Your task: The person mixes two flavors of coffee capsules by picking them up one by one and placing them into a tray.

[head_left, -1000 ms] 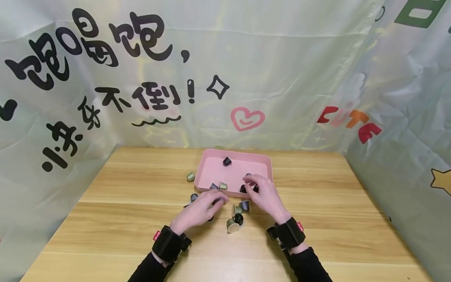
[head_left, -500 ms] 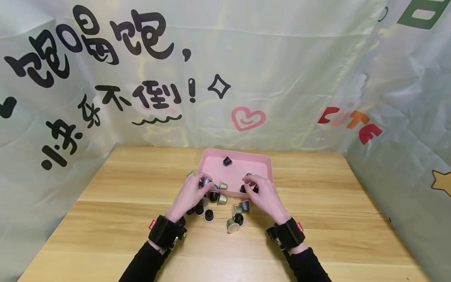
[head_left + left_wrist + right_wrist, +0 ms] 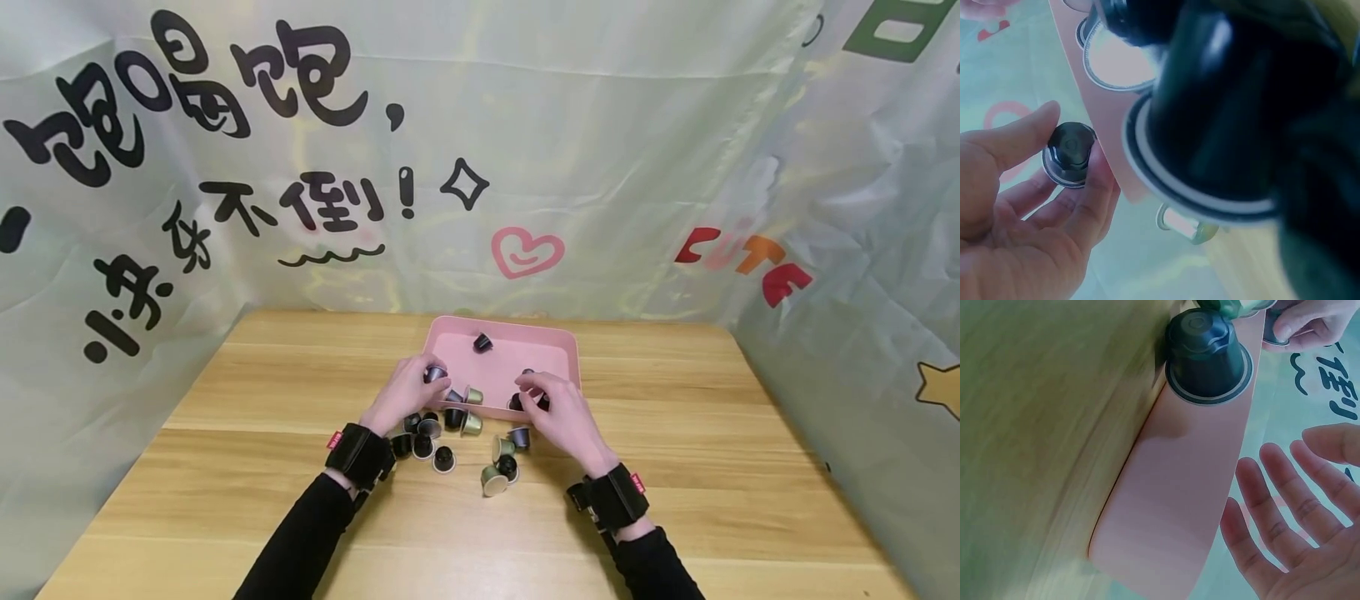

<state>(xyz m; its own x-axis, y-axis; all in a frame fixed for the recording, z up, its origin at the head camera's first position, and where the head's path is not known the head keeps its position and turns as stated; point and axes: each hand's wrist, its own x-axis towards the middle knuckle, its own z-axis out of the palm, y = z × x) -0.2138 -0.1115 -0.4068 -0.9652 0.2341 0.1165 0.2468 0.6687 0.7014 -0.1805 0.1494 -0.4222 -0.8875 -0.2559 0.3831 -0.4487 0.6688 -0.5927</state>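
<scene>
My left hand (image 3: 405, 392) pinches a dark grey-purple coffee capsule (image 3: 435, 373) between thumb and fingers, over the left side of a pink tray (image 3: 517, 343). In the left wrist view the pinched capsule (image 3: 1072, 153) shows its narrow end, just beside the tray wall (image 3: 1099, 115). Over the tray's front right part is my right hand (image 3: 561, 412), its fingers loosely bent around nothing. The right wrist view has that hand (image 3: 1300, 519) with fingers spread at the tray's edge. Partly hidden by it, dark capsules lie in the tray.
A black capsule (image 3: 482, 342) lies at the back of the tray, a pale green one (image 3: 473, 396) near its front wall. On the wooden table (image 3: 675, 467), several black and green capsules are scattered before the tray. A printed cloth (image 3: 600, 167) hangs behind.
My left hand has moved from in front of the tray back and left, carrying the capsule over the tray's left side. Capsules it covered now show. My right hand stays in place.
</scene>
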